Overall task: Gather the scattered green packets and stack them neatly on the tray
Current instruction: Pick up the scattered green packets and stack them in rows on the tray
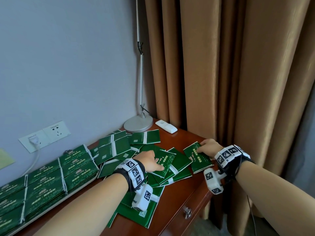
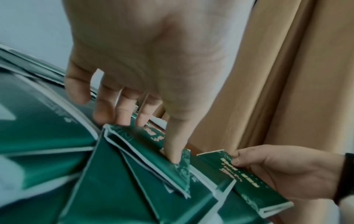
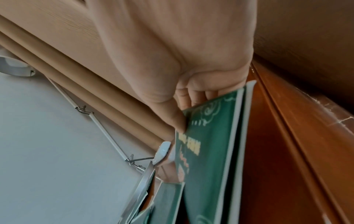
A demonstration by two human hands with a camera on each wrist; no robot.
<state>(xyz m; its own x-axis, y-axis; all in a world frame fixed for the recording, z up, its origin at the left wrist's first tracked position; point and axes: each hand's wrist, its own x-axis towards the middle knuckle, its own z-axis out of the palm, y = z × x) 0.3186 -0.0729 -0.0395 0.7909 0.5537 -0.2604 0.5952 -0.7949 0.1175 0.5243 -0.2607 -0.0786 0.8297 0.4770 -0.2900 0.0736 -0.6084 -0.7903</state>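
Observation:
A long tray (image 1: pixel 80 187) at the left carries neat rows of stacked green packets (image 1: pixel 44 178). Loose green packets (image 1: pixel 119 147) lie jumbled across the middle of the wooden table (image 1: pixel 184 135). My left hand (image 1: pixel 157 160) is on the pile, its thumb on top of one packet (image 1: pixel 167 161) and its fingers over that packet's far edge. In the left wrist view this hand (image 2: pixel 145 139) pinches the same packet (image 2: pixel 153 153). To the right, my right hand (image 1: pixel 202 149) grips a small stack of packets (image 1: pixel 199 159), thumb on top. In the right wrist view its fingers (image 3: pixel 197 97) curl under the stack (image 3: pixel 206 159).
A lamp with a round metal base (image 1: pixel 138 123) and a white remote (image 1: pixel 166 126) stand at the table's back corner. Brown curtains (image 1: pixel 221 82) hang close on the right. Wall sockets (image 1: pixel 44 135) hold a plug. A drawer handle (image 1: pixel 187 212) sits under the front edge.

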